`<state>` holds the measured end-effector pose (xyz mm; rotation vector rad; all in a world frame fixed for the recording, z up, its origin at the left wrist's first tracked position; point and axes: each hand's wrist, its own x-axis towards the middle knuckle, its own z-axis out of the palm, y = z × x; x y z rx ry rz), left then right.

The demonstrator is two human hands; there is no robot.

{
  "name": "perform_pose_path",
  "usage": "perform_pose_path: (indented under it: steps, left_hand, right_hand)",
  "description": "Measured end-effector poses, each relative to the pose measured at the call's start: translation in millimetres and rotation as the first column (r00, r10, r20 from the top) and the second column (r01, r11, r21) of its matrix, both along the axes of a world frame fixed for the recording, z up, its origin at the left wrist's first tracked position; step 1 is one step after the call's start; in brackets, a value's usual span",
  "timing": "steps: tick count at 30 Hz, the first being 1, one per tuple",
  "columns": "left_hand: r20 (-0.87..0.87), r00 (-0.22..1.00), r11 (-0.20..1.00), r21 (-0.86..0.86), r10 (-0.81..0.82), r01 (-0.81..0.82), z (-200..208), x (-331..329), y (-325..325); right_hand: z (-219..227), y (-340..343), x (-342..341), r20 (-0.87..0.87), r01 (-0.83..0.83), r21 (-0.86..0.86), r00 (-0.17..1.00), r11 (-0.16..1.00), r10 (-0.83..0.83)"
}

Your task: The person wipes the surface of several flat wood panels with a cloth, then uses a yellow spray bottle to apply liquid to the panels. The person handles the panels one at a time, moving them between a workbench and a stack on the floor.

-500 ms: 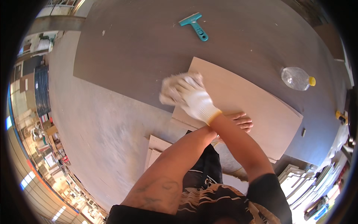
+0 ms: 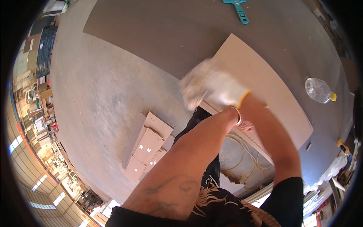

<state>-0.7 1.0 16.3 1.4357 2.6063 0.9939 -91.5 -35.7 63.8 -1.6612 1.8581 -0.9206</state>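
The pale board (image 2: 278, 94) lies on the dark counter (image 2: 159, 41). The right hand (image 2: 225, 87), gloved and blurred, is closed around what appears to be a cloth (image 2: 193, 86) at the board's left edge. The bare left hand (image 2: 247, 126), partly hidden, rests at the near edge; its grip cannot be determined. Wiping appears under way; completed and remaining areas cannot be distinguished. The scraper (image 2: 242, 15) and bottle (image 2: 318, 90) lie apart from both hands.

The beige board (image 2: 266, 72) looked smooth and matt, the dark sheet (image 2: 151, 34) under it dull; the white glove (image 2: 227, 90) was cloth, the bottle (image 2: 317, 90) glossy clear plastic, the bracelet (image 2: 239, 117) shiny metal
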Motion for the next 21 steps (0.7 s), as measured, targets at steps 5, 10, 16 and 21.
perform_pose_path:
  steps: [5,10,16,21]
  left_hand:
    - [0.026,0.999,0.991,-0.124,-0.040,0.043,3,3,-7]
    - [-0.170,0.985,0.999,-0.038,-0.014,0.008,4,4,-7]
    - [-0.026,0.999,0.973,-0.230,-0.037,0.030,11,0,-1]
    - [-0.042,0.997,0.910,-0.407,0.062,-0.074,26,-4,-1]
  right_hand:
    - [8,-15,8,-0.370,0.234,0.097,0.911,0.967,-0.183]
    - [4,-5,8,-0.283,0.079,-0.100,0.953,0.992,-0.104]
    - [-31,179,-79,-0.165,0.841,0.302,0.510,0.449,-0.844]
    - [-40,387,75,-0.359,0.933,0.171,0.359,0.317,-0.862]
